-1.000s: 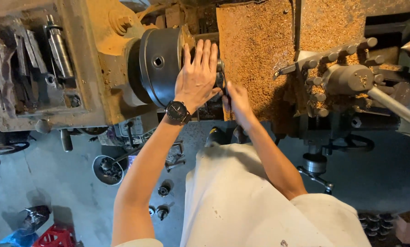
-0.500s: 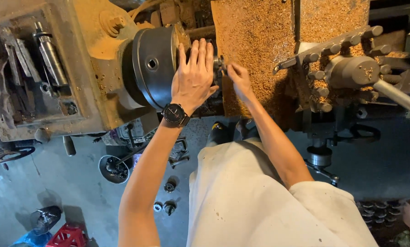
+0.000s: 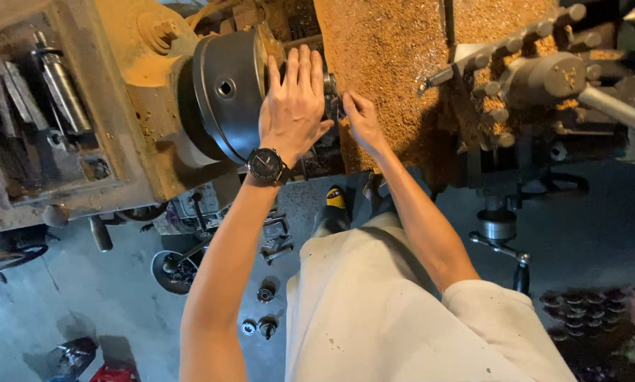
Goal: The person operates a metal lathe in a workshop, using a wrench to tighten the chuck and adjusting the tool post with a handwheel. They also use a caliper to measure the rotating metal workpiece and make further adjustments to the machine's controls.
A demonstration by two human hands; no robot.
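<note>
I look down on a lathe. My left hand (image 3: pixel 294 106), a black watch on its wrist, lies flat with fingers spread against the face of the dark round chuck (image 3: pixel 225 92). My right hand (image 3: pixel 360 117) reaches to a small metal workpiece (image 3: pixel 330 92) sticking out of the chuck, its fingers closed around it; the piece is mostly hidden between the two hands. Brownish chips (image 3: pixel 388 64) cover the lathe bed just beyond the hands.
A tool post with several bolts (image 3: pixel 537 71) and a long handle (image 3: pixel 618 113) sits at the right. The headstock with a tray of tools (image 3: pixel 41 120) is at the left. Metal parts and a bowl (image 3: pixel 172 272) lie on the floor; a handwheel (image 3: pixel 498 230) hangs lower right.
The camera has drifted so the lathe sits a little more to the right and higher. Both hands stay at the chuck, the left hand slightly raised on its face.
</note>
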